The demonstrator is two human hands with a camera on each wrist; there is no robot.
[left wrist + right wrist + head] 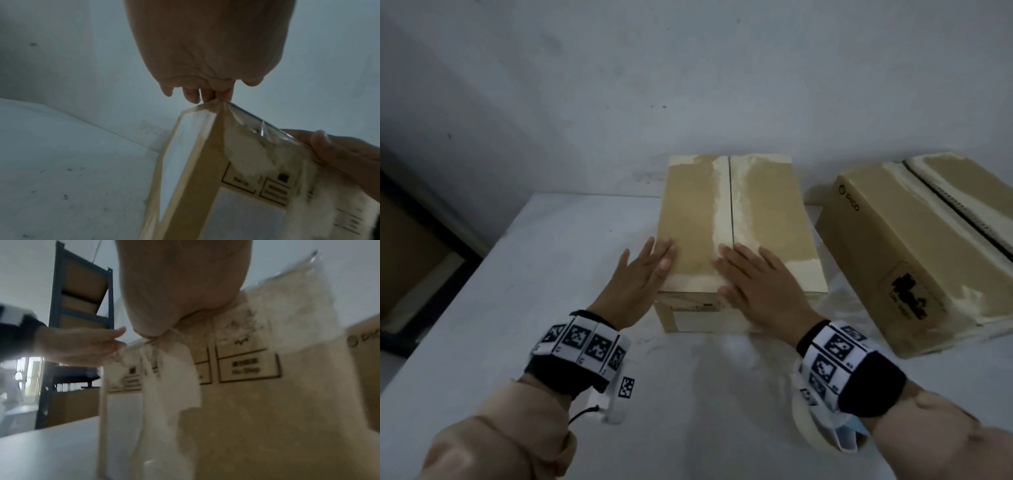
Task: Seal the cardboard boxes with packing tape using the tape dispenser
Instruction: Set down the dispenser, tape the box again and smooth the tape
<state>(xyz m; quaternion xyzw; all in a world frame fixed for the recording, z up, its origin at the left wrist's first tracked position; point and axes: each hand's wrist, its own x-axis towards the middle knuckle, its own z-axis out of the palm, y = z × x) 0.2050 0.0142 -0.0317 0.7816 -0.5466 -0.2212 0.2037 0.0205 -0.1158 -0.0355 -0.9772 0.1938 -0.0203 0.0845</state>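
Note:
A closed cardboard box [736, 212] stands on the white table [534, 308], its two top flaps meeting at a centre seam with pale torn patches beside it. My left hand [650, 267] lies flat on the box's near left top edge, fingers straight. My right hand [753, 284] presses flat on the top near the seam, at the near edge. The left wrist view shows my left hand [205, 48] touching the box corner [195, 178]. In the right wrist view, my right hand [180, 280] rests on the box [267, 418]. No tape dispenser is plainly visible.
A second cardboard box [900, 246] with a logo sits to the right, with a dark gap between its top flaps. A beige round shape [808, 431] shows under my right wrist. A dark shelf unit [82, 296] stands left of the table. A wall is close behind.

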